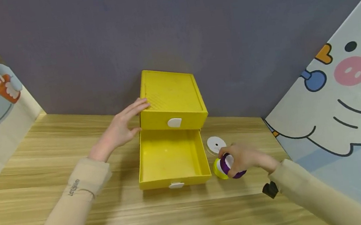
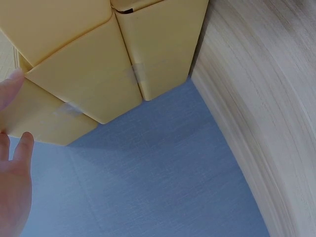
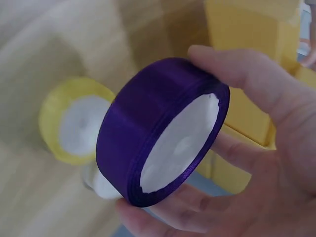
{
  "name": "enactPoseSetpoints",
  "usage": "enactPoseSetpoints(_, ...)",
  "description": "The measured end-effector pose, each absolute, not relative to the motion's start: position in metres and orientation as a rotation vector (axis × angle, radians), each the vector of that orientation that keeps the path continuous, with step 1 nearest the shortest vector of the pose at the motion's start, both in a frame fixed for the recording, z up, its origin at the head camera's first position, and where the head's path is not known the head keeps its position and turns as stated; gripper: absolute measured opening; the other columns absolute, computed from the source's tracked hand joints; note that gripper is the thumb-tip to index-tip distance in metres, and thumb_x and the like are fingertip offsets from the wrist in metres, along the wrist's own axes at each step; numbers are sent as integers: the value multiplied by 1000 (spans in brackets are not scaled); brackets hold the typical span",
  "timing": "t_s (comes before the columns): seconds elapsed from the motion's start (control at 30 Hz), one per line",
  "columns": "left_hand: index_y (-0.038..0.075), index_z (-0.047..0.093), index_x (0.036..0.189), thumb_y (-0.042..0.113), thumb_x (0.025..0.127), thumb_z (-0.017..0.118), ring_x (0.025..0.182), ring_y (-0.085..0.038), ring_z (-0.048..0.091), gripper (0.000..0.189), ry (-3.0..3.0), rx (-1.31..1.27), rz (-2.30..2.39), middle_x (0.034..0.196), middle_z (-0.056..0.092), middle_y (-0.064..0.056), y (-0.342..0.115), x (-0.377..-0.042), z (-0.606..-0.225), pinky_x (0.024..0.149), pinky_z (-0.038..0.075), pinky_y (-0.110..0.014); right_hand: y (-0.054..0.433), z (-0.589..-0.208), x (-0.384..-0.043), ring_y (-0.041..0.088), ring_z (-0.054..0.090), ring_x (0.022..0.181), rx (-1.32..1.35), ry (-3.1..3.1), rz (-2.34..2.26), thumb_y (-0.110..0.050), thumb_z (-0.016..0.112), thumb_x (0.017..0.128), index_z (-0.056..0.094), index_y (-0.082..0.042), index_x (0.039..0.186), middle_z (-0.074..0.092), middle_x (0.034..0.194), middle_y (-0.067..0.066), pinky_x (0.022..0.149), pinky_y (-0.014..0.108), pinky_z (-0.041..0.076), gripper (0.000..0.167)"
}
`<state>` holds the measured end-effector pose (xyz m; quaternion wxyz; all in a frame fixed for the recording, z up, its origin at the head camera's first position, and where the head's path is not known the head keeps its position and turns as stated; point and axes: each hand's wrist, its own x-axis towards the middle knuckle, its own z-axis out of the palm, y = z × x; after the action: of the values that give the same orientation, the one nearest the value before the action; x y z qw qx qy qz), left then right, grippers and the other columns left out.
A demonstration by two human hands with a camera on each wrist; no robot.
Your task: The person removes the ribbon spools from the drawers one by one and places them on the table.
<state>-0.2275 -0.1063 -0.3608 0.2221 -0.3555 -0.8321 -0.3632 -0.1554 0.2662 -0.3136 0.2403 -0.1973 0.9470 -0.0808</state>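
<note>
My right hand point(image 1: 247, 157) grips a roll of purple ribbon point(image 3: 140, 116), thumb on one side and fingers curled under the other. The roll is tilted, its white core facing the palm in the right wrist view. Behind it stand a roll of yellow ribbon point(image 3: 52, 123) and a white spool point(image 1: 215, 143), on the table right of a yellow drawer unit point(image 1: 171, 91). The unit's lower drawer point(image 1: 169, 162) is pulled out and bare inside; its upper drawer is closed. My left hand point(image 1: 119, 130) rests straight fingers on the unit's top left edge, thumb lower at its side.
The wood-grain table point(image 1: 118, 216) runs in front of the unit. A dark wall point(image 1: 226, 48) rises behind it. Panels with cartoon prints stand at the left and right point(image 1: 350, 108). Beside the right sleeve shows a small black object point(image 1: 270, 190).
</note>
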Motion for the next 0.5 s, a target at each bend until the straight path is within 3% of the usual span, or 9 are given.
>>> enactPoseSetpoints(0.27,8,46,140,-19,67,73,143,-33,33,82,-2290,-990,-1015,152,38,-13,-106,-229,-361,96,54,-44,274,-349,-136,26,53,89,-356,2567,-294,-12,84,63,62,-13,109,50,103,17,66,36,57,51)
enactPoseSetpoints(0.5,9,46,141,-19,67,73,143,-32,33,84,-2294,-982,-1009,153,38,-11,-106,-229,-362,98,53,-43,276,-372,-123,31,52,93,-385,2568,-368,-9,84,58,63,-13,99,52,103,20,67,44,57,47)
